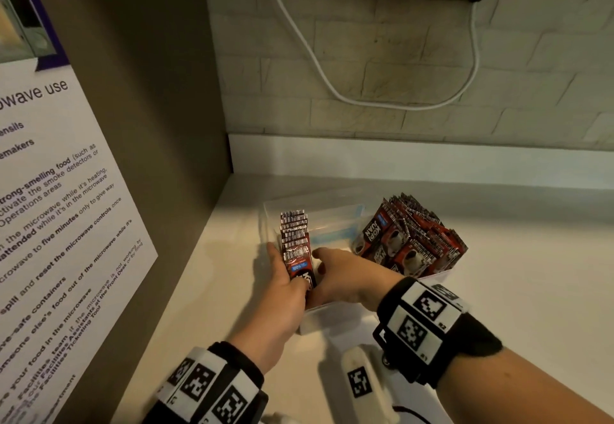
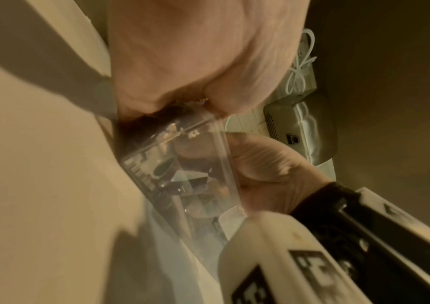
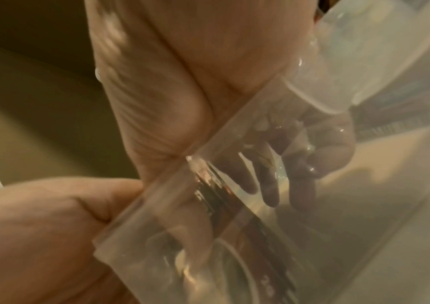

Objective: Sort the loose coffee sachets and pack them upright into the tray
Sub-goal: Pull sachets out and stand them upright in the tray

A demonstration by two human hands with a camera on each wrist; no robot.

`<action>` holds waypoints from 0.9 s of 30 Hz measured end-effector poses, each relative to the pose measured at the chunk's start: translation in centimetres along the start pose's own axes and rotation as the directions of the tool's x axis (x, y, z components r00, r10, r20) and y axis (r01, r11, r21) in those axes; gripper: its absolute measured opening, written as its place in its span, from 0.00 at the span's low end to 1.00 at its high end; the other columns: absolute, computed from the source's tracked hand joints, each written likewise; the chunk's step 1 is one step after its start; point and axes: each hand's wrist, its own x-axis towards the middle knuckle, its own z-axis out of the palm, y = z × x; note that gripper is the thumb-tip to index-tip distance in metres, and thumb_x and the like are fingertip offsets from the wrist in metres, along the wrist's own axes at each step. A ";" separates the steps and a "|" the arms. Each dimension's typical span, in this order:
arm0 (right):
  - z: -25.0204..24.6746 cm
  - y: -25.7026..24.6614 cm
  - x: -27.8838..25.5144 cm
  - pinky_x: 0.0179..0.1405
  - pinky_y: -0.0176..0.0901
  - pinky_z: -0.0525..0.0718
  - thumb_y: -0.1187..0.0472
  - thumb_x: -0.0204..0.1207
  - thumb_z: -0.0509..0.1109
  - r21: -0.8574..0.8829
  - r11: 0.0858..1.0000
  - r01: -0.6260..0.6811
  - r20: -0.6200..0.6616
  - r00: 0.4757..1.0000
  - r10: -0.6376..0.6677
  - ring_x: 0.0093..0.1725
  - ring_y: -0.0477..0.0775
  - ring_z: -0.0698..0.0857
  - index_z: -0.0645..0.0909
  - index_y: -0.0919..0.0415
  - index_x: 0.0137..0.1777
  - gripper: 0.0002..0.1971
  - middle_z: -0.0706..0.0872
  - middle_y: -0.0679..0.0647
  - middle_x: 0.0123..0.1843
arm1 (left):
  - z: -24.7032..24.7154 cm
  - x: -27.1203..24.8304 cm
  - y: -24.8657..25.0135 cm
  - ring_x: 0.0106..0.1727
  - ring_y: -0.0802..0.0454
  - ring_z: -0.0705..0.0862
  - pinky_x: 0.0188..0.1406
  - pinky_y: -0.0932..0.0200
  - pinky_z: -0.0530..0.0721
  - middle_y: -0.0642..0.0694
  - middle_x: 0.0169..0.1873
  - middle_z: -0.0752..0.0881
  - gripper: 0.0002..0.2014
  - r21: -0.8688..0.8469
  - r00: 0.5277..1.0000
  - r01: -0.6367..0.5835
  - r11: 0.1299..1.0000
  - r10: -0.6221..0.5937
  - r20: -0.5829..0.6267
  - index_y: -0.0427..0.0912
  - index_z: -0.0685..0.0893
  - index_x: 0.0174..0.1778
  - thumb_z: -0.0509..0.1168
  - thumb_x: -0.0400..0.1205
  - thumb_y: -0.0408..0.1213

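On the pale counter (image 1: 212,277), our left hand (image 1: 282,287) and right hand (image 1: 342,277) together gripped upright sachets (image 1: 294,244) inside the clear tray (image 1: 332,314).

Clear rectangular plastic tray (image 1: 335,214) on the counter, both hands reaching into its near end. Row of red-and-black foil coffee sachets (image 1: 295,241) standing upright along the tray's left wall, pressed between left hand (image 1: 282,287) and right hand (image 1: 345,277). Loose heap of the same sachets (image 1: 412,241) leaning jumbled, just right of the right hand.
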 end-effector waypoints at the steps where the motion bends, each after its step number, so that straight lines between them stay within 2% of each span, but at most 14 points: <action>1: 0.1 -0.1 0.1 0.65 0.49 0.81 0.57 0.64 0.79 -0.046 0.999 0.013 0.020 1.000 -0.012 0.62 0.57 0.81 0.75 0.58 0.66 0.30 0.83 0.58 0.62 | 0.1 -0.2 0.3 0.77 0.47 0.68 0.75 0.51 0.71 0.51 0.78 0.63 0.39 -0.012 1.000 -0.002 1.000 0.002 0.007 0.58 0.39 0.84 0.52 0.85 0.25; 3: 0.2 -0.5 0.1 0.67 0.42 0.73 0.57 0.70 0.74 -0.118 0.993 0.033 0.046 0.999 -0.028 0.67 0.57 0.74 0.74 0.55 0.69 0.26 0.79 0.59 0.64 | 0.3 -0.2 0.6 0.73 0.45 0.73 0.72 0.51 0.74 0.47 0.75 0.69 0.37 -0.013 0.999 0.000 1.000 0.000 0.036 0.58 0.41 0.85 0.49 0.86 0.24; 6: 0.3 -0.3 0.1 0.65 0.47 0.76 0.55 0.71 0.74 -0.126 0.992 0.031 0.001 1.000 -0.032 0.63 0.59 0.78 0.66 0.48 0.76 0.33 0.74 0.57 0.64 | 0.1 -0.1 1.2 0.65 0.47 0.78 0.60 0.54 0.79 0.45 0.71 0.74 0.37 -0.020 1.000 -0.010 1.000 0.011 0.027 0.62 0.46 0.84 0.49 0.86 0.24; 8: 0.5 -0.2 0.3 0.66 0.51 0.78 0.55 0.72 0.73 -0.134 0.990 0.035 -0.017 0.999 -0.037 0.61 0.61 0.80 0.62 0.46 0.78 0.35 0.72 0.57 0.64 | -0.1 0.1 1.4 0.62 0.49 0.77 0.57 0.56 0.78 0.45 0.71 0.74 0.37 -0.020 1.000 -0.006 1.000 0.006 0.014 0.61 0.48 0.85 0.49 0.86 0.23; 14: 0.7 -0.2 0.5 0.68 0.55 0.78 0.55 0.72 0.72 -0.148 0.988 0.039 0.009 0.999 -0.038 0.62 0.62 0.80 0.63 0.49 0.77 0.34 0.71 0.58 0.65 | -0.1 0.7 1.0 0.65 0.44 0.79 0.59 0.53 0.81 0.41 0.71 0.75 0.37 -0.012 0.999 0.034 0.999 -0.034 0.013 0.56 0.53 0.85 0.51 0.83 0.21; 16: 0.7 -0.1 0.6 0.68 0.55 0.78 0.54 0.72 0.72 -0.152 0.988 0.038 0.007 0.999 -0.037 0.62 0.62 0.80 0.63 0.48 0.78 0.35 0.71 0.57 0.65 | 0.0 1.0 0.9 0.63 0.44 0.80 0.57 0.52 0.83 0.40 0.69 0.75 0.38 -0.006 0.999 0.038 0.999 -0.038 0.002 0.57 0.53 0.85 0.52 0.82 0.21; 21: 0.7 0.0 0.7 0.69 0.56 0.77 0.52 0.73 0.72 -0.154 0.987 0.052 0.007 0.999 -0.052 0.63 0.62 0.79 0.61 0.47 0.79 0.36 0.71 0.57 0.66 | 0.1 1.6 0.7 0.58 0.42 0.82 0.60 0.40 0.85 0.42 0.62 0.77 0.40 0.013 0.998 0.050 0.999 -0.049 -0.045 0.61 0.53 0.84 0.55 0.80 0.25; 23: 0.7 0.0 0.8 0.69 0.56 0.77 0.52 0.73 0.72 -0.163 0.985 0.054 0.005 0.999 -0.053 0.63 0.63 0.80 0.61 0.47 0.79 0.35 0.71 0.57 0.66 | 0.1 1.7 0.6 0.60 0.43 0.82 0.60 0.44 0.85 0.40 0.65 0.77 0.40 0.008 0.998 0.060 0.998 -0.059 -0.032 0.62 0.52 0.84 0.55 0.81 0.25; 26: 0.7 -0.2 0.9 0.67 0.58 0.78 0.51 0.73 0.70 -0.171 0.984 0.047 -0.012 0.999 -0.050 0.62 0.63 0.80 0.62 0.48 0.77 0.33 0.72 0.57 0.66 | 0.1 1.8 0.9 0.59 0.44 0.82 0.48 0.54 0.84 0.39 0.65 0.77 0.37 0.012 0.998 0.066 0.998 -0.066 -0.008 0.59 0.54 0.85 0.53 0.83 0.24; 27: 0.7 -0.2 1.0 0.67 0.58 0.78 0.50 0.73 0.70 -0.170 0.984 0.044 -0.016 0.999 -0.047 0.62 0.63 0.80 0.62 0.49 0.77 0.33 0.72 0.57 0.66 | 0.1 1.8 1.0 0.58 0.44 0.81 0.46 0.55 0.82 0.39 0.64 0.77 0.37 0.015 0.998 0.063 0.998 -0.063 -0.005 0.58 0.54 0.85 0.52 0.83 0.24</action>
